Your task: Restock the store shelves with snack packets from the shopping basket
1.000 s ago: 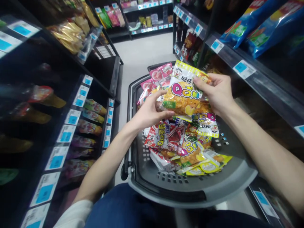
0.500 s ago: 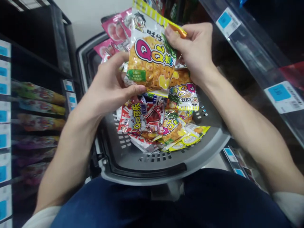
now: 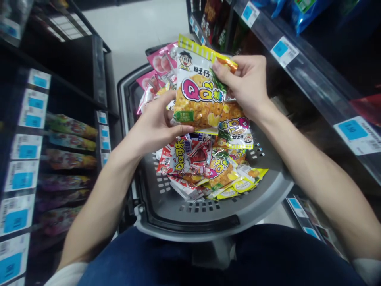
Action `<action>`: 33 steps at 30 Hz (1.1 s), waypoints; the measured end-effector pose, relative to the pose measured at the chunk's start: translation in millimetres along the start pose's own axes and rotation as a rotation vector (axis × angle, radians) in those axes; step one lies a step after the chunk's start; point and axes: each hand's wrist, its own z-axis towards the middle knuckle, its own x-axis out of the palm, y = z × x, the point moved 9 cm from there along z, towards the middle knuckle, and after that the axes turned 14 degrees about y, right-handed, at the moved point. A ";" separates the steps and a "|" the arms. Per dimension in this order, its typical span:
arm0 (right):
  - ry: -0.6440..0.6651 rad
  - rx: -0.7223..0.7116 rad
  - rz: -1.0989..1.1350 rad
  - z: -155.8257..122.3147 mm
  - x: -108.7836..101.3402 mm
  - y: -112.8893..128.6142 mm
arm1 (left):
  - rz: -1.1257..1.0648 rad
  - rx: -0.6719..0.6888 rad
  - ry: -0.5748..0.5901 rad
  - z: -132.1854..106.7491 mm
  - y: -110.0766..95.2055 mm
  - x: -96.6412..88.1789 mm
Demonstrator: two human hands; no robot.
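Between both hands, above a grey shopping basket [image 3: 262, 202], is a yellow-and-white bag of gummy candy [image 3: 199, 89], its printed front facing me. My left hand [image 3: 157, 125] grips its lower left corner, thumb in front. At the upper right edge my right hand [image 3: 245, 81] pinches the bag between thumb and fingers. Beneath it the basket holds more candy: a red cola gummy bag [image 3: 186, 157], yellow gummy bags [image 3: 222, 169], and pink bags [image 3: 162, 61] with peach pictures at the far end. The held bag covers part of the pile.
Dark store shelves stand on both sides. Colourful bags [image 3: 70, 159] line the left one, with blue-and-white price tags [image 3: 24, 147] along its edge. The right shelf edge [image 3: 315, 91] carries tags too, with blue bags [image 3: 306, 16] above. Pale floor [image 3: 133, 28] lies beyond the basket.
The view has shifted, so basket, hands and bag appear lower and slightly further right, with more floor and shelving showing. Both hands keep the same hold on the bag.
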 end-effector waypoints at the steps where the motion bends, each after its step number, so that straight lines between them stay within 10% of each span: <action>1: -0.001 0.003 0.004 0.0 -0.4 -1.4 | 0.006 0.002 -0.002 -0.3 -0.8 0.0; 8: 0.035 0.122 0.089 0.7 0.0 -21.7 | 0.168 0.219 -0.016 -0.3 -9.0 1.6; 15: 0.245 0.129 0.453 -1.4 29.5 -12.7 | 0.533 0.333 -0.270 -15.3 -41.1 -8.7; 22: 0.394 0.103 0.569 -16.6 42.5 8.8 | 0.981 0.751 -0.366 -38.8 -79.0 19.3; 33: 0.477 0.074 0.590 -18.2 46.8 9.0 | 1.034 0.844 -0.248 -39.6 -82.7 37.2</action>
